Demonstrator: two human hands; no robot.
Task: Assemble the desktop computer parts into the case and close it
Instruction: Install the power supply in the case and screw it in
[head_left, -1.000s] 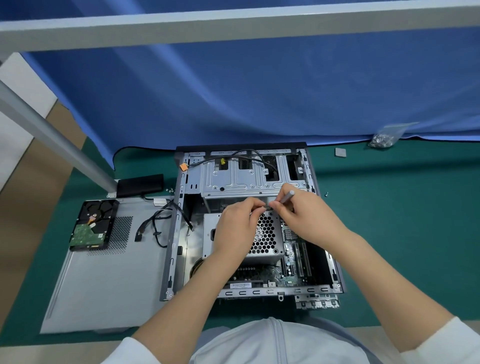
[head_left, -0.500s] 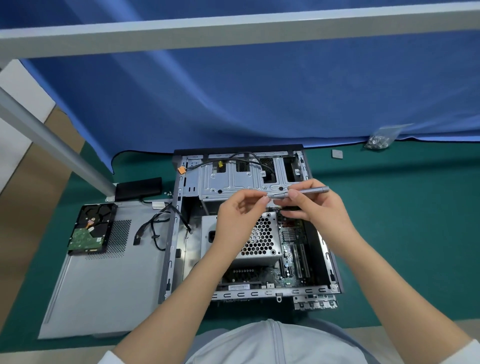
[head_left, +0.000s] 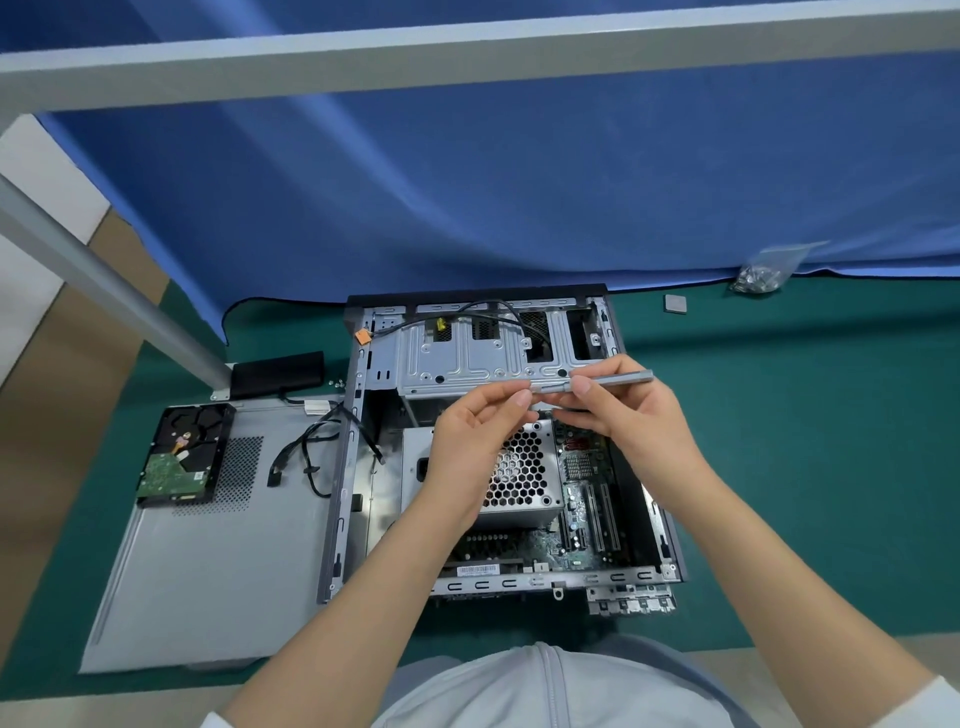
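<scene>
The open computer case (head_left: 343, 467) lies flat on the green mat, with its power supply (head_left: 524, 467) and motherboard (head_left: 587, 499) inside. Above the case I hold a slim grey screwdriver (head_left: 613, 378) level. My right hand (head_left: 628, 415) grips its shaft. My left hand (head_left: 478, 431) pinches its tip end with thumb and fingertips. The case's side panel (head_left: 208, 571) lies to the left with a hard drive (head_left: 182, 457) resting on its far corner.
Black cables (head_left: 311, 452) trail from the case onto the side panel. A black box (head_left: 278, 371) sits behind the panel beside a grey frame leg (head_left: 104, 291). A bag of screws (head_left: 758, 275) and a small grey square (head_left: 675, 304) lie at the far right.
Both hands rose out of the case interior with the screwdriver, which turned from pointing down to lying level. My left fingers stay at its tip.
</scene>
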